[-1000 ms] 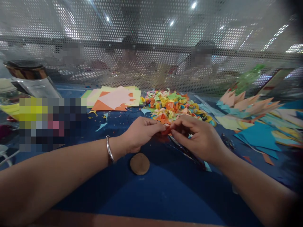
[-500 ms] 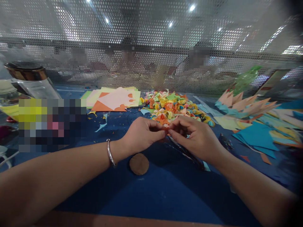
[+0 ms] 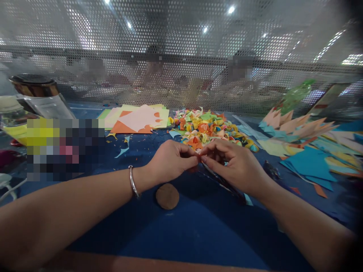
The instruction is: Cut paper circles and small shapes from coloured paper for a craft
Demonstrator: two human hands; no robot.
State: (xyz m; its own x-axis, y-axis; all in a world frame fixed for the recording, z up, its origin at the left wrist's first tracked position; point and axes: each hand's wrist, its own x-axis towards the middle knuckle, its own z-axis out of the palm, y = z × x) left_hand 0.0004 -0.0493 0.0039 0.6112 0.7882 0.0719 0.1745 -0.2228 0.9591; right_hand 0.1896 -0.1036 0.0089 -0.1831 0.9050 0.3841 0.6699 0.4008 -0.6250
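My left hand [image 3: 169, 162] and my right hand [image 3: 232, 163] meet fingertip to fingertip over the blue table [image 3: 181, 230]. Both pinch a small orange-red folded paper piece [image 3: 199, 153], which the fingers mostly hide. A silver bangle [image 3: 133, 182] sits on my left wrist. Just behind the hands lies a heap of small colourful folded paper pieces [image 3: 211, 130]. Under my right hand a dark, thin object [image 3: 224, 184] lies on the table; I cannot make out what it is.
A round brown disc [image 3: 167, 196] lies near my left wrist. Stacked coloured paper sheets [image 3: 138, 118] lie at the back, cut paper shapes [image 3: 306, 145] spread at the right. A jar [image 3: 35, 92] stands at the left. A perforated screen [image 3: 181, 56] closes the back, with people behind it.
The hands have closed in on the paper piece, so less of its orange-red shows between the fingers. Arms and other things stay where they were.
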